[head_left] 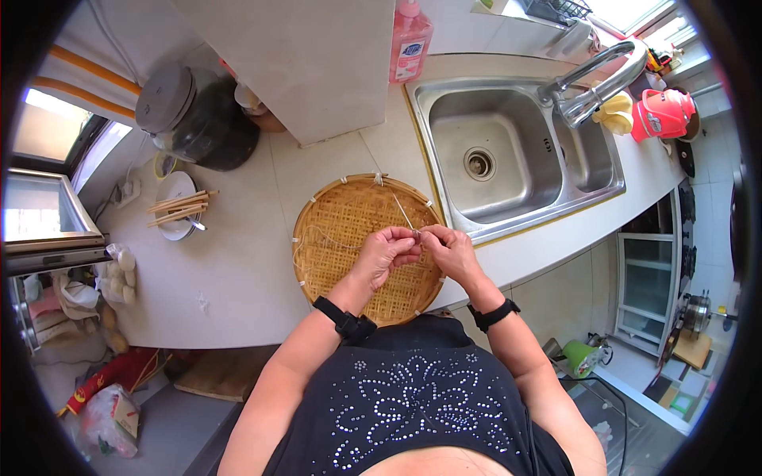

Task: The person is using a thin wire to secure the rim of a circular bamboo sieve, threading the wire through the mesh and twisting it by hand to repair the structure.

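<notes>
A round, shallow woven bamboo tray (329,208) lies on the counter in front of me, with white ties around its rim. A thin white string (402,208) runs taut from the tray's far rim down to my fingers. My left hand (387,252) is closed in a pinch on the string above the tray's right half. Right beside it, my right hand (452,252) also pinches the string, its fingertips nearly touching the left ones. More thin string loops loosely over the tray's left side. My fingers hide the exact spot where the string is held.
A steel double sink (496,210) with a tap (591,99) adjoins the tray on the right. Pink soap bottle (410,47) stands behind, near a wall column. Left are a large dark jar (210,127) and a plate (176,184) with chopsticks. A red container (663,115) is far right.
</notes>
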Demonstrator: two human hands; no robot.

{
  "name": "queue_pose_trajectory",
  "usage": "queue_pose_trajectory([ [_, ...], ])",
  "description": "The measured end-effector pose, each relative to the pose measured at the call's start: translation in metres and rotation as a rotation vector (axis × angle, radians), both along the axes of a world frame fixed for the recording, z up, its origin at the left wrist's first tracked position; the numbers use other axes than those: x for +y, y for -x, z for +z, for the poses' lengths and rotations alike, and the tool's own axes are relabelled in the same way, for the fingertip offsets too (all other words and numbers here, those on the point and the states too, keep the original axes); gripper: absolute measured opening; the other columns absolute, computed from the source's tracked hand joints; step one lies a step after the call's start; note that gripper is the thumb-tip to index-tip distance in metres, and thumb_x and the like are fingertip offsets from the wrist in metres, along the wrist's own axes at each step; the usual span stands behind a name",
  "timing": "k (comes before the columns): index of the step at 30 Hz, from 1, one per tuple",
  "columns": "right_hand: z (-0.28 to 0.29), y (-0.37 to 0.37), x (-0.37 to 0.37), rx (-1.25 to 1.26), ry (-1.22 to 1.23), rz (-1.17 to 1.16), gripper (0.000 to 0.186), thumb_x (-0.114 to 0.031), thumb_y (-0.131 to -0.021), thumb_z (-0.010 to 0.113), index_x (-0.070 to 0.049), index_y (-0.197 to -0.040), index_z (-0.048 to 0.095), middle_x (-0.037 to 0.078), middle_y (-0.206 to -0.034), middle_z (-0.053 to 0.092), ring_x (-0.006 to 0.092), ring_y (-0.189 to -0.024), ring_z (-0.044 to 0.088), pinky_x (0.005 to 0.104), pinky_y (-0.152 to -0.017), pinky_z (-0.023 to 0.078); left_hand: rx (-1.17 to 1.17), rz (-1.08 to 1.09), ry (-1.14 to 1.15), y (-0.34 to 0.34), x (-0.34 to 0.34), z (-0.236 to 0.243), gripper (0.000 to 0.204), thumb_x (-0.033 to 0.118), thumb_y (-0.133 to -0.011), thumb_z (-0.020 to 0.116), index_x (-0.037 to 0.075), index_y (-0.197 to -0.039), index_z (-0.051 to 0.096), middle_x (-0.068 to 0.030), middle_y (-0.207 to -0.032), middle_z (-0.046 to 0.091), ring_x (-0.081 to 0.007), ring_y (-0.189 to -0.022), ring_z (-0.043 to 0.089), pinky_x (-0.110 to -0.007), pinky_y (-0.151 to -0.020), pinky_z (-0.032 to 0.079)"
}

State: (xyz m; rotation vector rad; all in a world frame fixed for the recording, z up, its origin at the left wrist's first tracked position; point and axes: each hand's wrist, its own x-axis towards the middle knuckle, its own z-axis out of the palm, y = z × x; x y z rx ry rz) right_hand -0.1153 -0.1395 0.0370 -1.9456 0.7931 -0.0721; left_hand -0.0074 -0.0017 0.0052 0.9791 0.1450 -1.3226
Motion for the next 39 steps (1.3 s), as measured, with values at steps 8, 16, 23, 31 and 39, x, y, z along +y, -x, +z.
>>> queue_pose_trajectory([
  [8, 0.005, 0.003, -0.003, -0.068, 0.368, 0.139, 0.012, -0.021, -0.083, 0.068, -0.011, -0.089, 0.073, 0.010, -0.082, 0.070, 0.0330, -0.075, 0.067, 0.0411, -0.065, 0.054, -0.076, 0.024, -0.041, 0.001, 0.001, 0.001, 0.013, 0.004, -0.091, 0.063, 0.001, -0.104, 0.061, -0.0075, -0.094, 0.066, -0.0161, -0.080, 0.069, -0.029, -0.072, 0.060],
  [16, -0.011, 0.004, 0.000, -0.018, 0.220, 0.064, 0.013, -0.020, -0.082, 0.069, -0.011, -0.091, 0.074, 0.011, -0.087, 0.071, 0.0303, -0.077, 0.069, 0.0375, -0.067, 0.054, -0.122, -0.012, -0.070, -0.001, -0.001, 0.004, 0.013, 0.006, -0.090, 0.065, 0.001, -0.102, 0.063, -0.0075, -0.092, 0.067, -0.0149, -0.077, 0.068, -0.028, -0.071, 0.060],
  [23, -0.008, -0.004, -0.005, -0.029, 0.204, 0.085, 0.015, -0.020, -0.083, 0.069, -0.009, -0.092, 0.074, 0.011, -0.086, 0.071, 0.0296, -0.077, 0.068, 0.0372, -0.067, 0.054, -0.113, 0.005, -0.062, -0.002, 0.000, 0.004, 0.013, 0.007, -0.091, 0.065, 0.001, -0.102, 0.064, -0.0066, -0.091, 0.067, -0.0144, -0.076, 0.068, -0.027, -0.069, 0.059],
  [31, -0.002, -0.003, -0.012, 0.014, 0.065, 0.200, 0.016, -0.018, -0.084, 0.065, -0.008, -0.093, 0.074, 0.010, -0.083, 0.068, 0.0294, -0.077, 0.067, 0.0362, -0.068, 0.053, -0.353, 0.006, -0.080, 0.007, 0.001, 0.001, 0.014, 0.007, -0.091, 0.064, -0.002, -0.103, 0.065, -0.0066, -0.090, 0.067, -0.0150, -0.075, 0.068, -0.028, -0.069, 0.059],
  [39, 0.003, -0.010, -0.013, 0.113, -0.063, 0.139, 0.019, -0.020, -0.082, 0.066, -0.005, -0.090, 0.074, 0.014, -0.085, 0.070, 0.0277, -0.077, 0.068, 0.0357, -0.070, 0.053, -1.258, -0.152, -0.179, 0.005, 0.002, 0.003, 0.012, 0.004, -0.087, 0.066, 0.000, -0.098, 0.067, -0.0086, -0.084, 0.066, -0.0171, -0.070, 0.068, -0.028, -0.061, 0.054],
])
